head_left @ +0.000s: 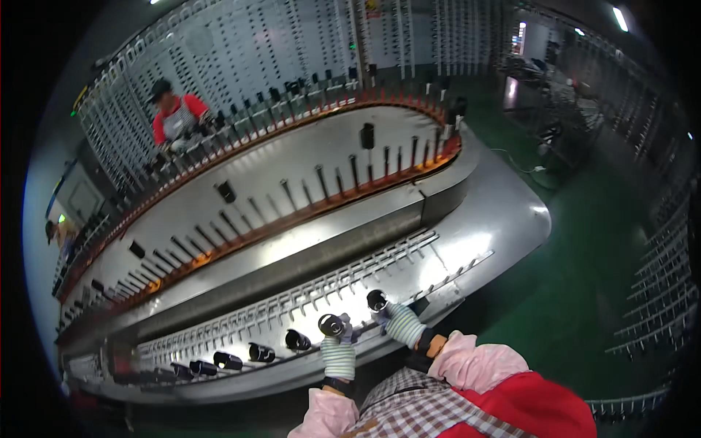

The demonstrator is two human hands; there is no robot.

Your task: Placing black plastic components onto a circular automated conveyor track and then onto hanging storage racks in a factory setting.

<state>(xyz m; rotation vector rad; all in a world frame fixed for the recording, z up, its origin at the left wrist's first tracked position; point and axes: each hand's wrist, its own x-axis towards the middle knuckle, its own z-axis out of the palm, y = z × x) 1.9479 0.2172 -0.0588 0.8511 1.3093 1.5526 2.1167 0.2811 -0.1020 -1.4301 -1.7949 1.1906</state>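
My left hand (339,352), in a striped knit glove, is closed around a black hollow cylinder (331,325), its open round end showing. To its right, my right hand (401,321) grips another black hollow cylinder (376,299) by its side; some of its fingers are hidden. Both hands are over the near edge of a long metal rack with short pegs (292,303). Left of my hands, a black cylinder (297,339) lies tilted on the near rail, and several more like it, such as a further cylinder (261,353), follow in a row toward the left.
Behind the rack, a looped conveyor (350,196) carries upright spindles, a few topped with black parts (367,135). A co-worker in red (175,117) stands at its far side; another person (64,232) is at far left. Peg racks (661,299) stand on the right over green floor (577,270).
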